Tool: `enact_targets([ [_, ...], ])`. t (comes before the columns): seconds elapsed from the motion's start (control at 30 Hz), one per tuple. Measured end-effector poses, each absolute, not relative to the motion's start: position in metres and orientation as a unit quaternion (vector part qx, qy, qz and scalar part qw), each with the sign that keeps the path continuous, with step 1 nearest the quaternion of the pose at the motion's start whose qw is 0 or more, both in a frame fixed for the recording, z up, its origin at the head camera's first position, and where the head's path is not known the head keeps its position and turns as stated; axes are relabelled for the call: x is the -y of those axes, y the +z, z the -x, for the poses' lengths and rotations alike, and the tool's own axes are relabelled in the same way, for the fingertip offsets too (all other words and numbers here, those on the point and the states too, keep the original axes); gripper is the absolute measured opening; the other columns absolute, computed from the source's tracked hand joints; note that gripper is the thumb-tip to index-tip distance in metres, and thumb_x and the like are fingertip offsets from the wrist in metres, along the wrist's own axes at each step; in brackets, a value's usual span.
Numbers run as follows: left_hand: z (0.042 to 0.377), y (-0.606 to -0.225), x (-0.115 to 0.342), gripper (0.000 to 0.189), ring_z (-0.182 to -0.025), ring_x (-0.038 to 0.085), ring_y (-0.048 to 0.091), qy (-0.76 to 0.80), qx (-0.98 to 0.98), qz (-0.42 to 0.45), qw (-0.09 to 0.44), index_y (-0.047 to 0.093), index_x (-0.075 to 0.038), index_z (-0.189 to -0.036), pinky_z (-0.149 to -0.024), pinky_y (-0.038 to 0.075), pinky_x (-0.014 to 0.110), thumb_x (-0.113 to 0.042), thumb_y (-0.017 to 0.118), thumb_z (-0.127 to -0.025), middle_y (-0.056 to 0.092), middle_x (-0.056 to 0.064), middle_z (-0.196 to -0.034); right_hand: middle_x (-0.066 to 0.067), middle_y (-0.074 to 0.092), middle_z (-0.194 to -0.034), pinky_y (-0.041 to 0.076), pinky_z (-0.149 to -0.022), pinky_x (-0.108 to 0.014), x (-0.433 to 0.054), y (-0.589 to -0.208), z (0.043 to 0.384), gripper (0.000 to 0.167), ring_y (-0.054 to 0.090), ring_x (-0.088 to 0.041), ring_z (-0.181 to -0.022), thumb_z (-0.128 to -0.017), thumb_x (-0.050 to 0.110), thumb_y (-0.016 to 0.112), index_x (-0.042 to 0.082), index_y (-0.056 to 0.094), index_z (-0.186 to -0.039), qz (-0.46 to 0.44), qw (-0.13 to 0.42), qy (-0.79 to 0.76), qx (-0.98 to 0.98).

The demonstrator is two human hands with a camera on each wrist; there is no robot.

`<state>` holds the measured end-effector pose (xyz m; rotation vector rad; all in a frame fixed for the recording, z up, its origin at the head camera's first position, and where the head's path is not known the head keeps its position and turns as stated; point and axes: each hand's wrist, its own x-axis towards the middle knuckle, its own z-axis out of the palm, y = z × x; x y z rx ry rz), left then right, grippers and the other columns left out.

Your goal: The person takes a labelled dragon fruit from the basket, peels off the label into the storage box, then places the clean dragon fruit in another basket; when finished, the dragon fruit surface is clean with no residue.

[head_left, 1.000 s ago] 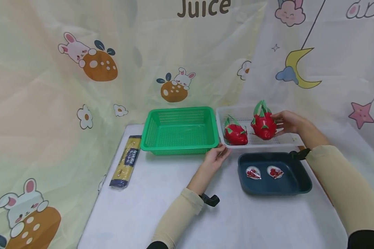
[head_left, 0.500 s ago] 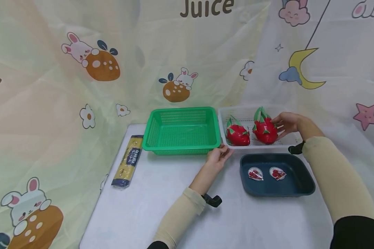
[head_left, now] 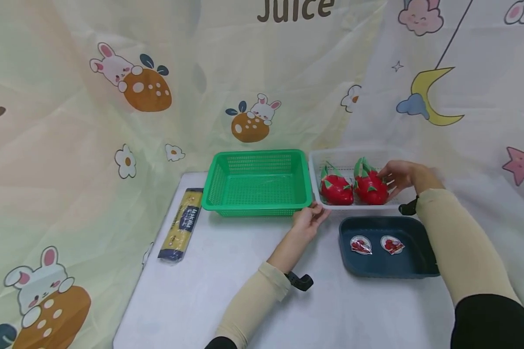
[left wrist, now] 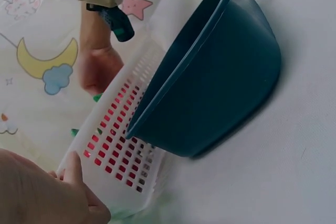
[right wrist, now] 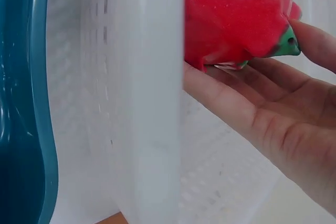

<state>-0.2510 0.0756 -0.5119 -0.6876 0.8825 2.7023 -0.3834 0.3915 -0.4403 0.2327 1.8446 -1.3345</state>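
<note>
Two red dragon fruits with green leafy tips are in the white perforated basket (head_left: 401,198). My right hand (head_left: 402,175) holds the right dragon fruit (head_left: 371,188), thumb on one side and fingers beneath it in the right wrist view, where the fruit (right wrist: 236,17) is partly cut off. The left dragon fruit (head_left: 337,190) lies close beside it. My left hand (head_left: 306,220) grips the white basket's near left corner. In the left wrist view a finger of that hand (left wrist: 47,192) lies along the basket's outer wall, and red fruit shows through its holes.
A green basket (head_left: 257,211) stands left of the white one. A dark blue tray (head_left: 384,265) with two round fruit stickers (head_left: 360,245) sits in front. At the table's left edge lies a yellow pasta packet (head_left: 181,225). A printed cloth hangs behind.
My right hand has lowered the right dragon fruit into the white basket, beside the other fruit. The left hand stays at the basket corner. The whole view has shifted slightly.
</note>
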Motion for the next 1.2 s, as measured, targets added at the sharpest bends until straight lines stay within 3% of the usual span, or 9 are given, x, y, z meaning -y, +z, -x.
enact_targets([
  [0.17, 0.249, -0.513, -0.08, 0.017, -0.099, 0.027, 0.063, 0.918, -0.303, 0.235, 0.106, 0.063, 0.007, -0.103, -0.099, 0.058, 0.053, 0.019, 0.061, -0.092, 0.059, 0.018, -0.104, -0.031, 0.041, -0.145, 0.051, -0.102, -0.066, -0.395, -0.448, 0.381, 0.05, 0.059, -0.041, -0.117, -0.109, 0.018, 0.042, -0.011, 0.033, -0.148, -0.096, 0.419, -0.536, -0.727],
  [0.33, 0.249, -0.512, -0.081, 0.017, -0.102, 0.029, 0.064, 0.919, -0.299, 0.233, 0.107, 0.064, 0.007, -0.105, -0.097, 0.059, 0.051, 0.018, 0.063, -0.092, 0.06, 0.019, -0.108, -0.03, 0.039, -0.146, 0.052, -0.101, -0.065, -0.396, -0.45, 0.375, 0.048, 0.056, -0.042, -0.119, -0.108, 0.018, 0.048, -0.009, 0.038, -0.147, -0.102, 0.396, -0.551, -0.728],
  [0.43, 0.249, -0.509, -0.08, 0.018, -0.105, 0.029, 0.064, 0.92, -0.293, 0.234, 0.111, 0.064, 0.007, -0.107, -0.096, 0.06, 0.05, 0.017, 0.063, -0.092, 0.06, 0.019, -0.112, -0.031, 0.036, -0.148, 0.053, -0.101, -0.063, -0.396, -0.45, 0.373, 0.055, 0.054, -0.044, -0.122, -0.108, 0.02, 0.052, -0.008, 0.033, -0.151, -0.106, 0.382, -0.549, -0.735],
  [0.63, 0.25, -0.503, -0.075, 0.019, -0.108, 0.031, 0.064, 0.922, -0.281, 0.236, 0.126, 0.064, 0.007, -0.11, -0.097, 0.06, 0.05, 0.016, 0.063, -0.093, 0.06, 0.019, -0.113, -0.039, 0.026, -0.154, 0.054, -0.102, -0.06, -0.387, -0.442, 0.37, 0.073, 0.046, -0.054, -0.133, -0.112, 0.035, 0.043, -0.011, 0.011, -0.158, -0.07, 0.376, -0.478, -0.791],
  [0.93, 0.239, -0.501, -0.061, 0.011, -0.114, 0.03, 0.061, 0.924, -0.301, 0.174, 0.157, 0.06, 0.005, -0.109, -0.108, 0.054, 0.042, 0.009, 0.057, -0.1, 0.059, 0.015, -0.11, -0.043, 0.025, -0.156, 0.045, -0.111, -0.066, -0.371, -0.42, 0.355, 0.082, 0.034, -0.06, -0.142, -0.111, 0.05, 0.036, -0.014, 0.014, -0.158, -0.027, 0.302, -0.391, -0.869],
  [1.03, 0.236, -0.5, -0.059, 0.02, -0.113, 0.03, 0.061, 0.917, -0.31, 0.184, 0.172, 0.058, 0.007, -0.117, -0.11, 0.052, 0.042, 0.009, 0.057, -0.098, 0.06, 0.016, -0.109, -0.044, 0.027, -0.155, 0.043, -0.112, -0.067, -0.363, -0.411, 0.343, 0.082, 0.033, -0.061, -0.142, -0.111, 0.051, 0.035, -0.014, 0.018, -0.158, -0.013, 0.268, -0.382, -0.884],
  [1.2, 0.231, -0.499, -0.057, 0.06, -0.105, 0.031, 0.063, 0.896, -0.322, 0.222, 0.21, 0.041, 0.0, -0.147, -0.106, 0.055, 0.042, 0.011, 0.057, -0.09, 0.061, 0.02, -0.104, -0.043, 0.034, -0.154, 0.041, -0.113, -0.065, -0.347, -0.398, 0.319, 0.083, 0.037, -0.058, -0.142, -0.111, 0.054, 0.033, -0.016, 0.026, -0.155, 0.017, 0.193, -0.399, -0.896],
])
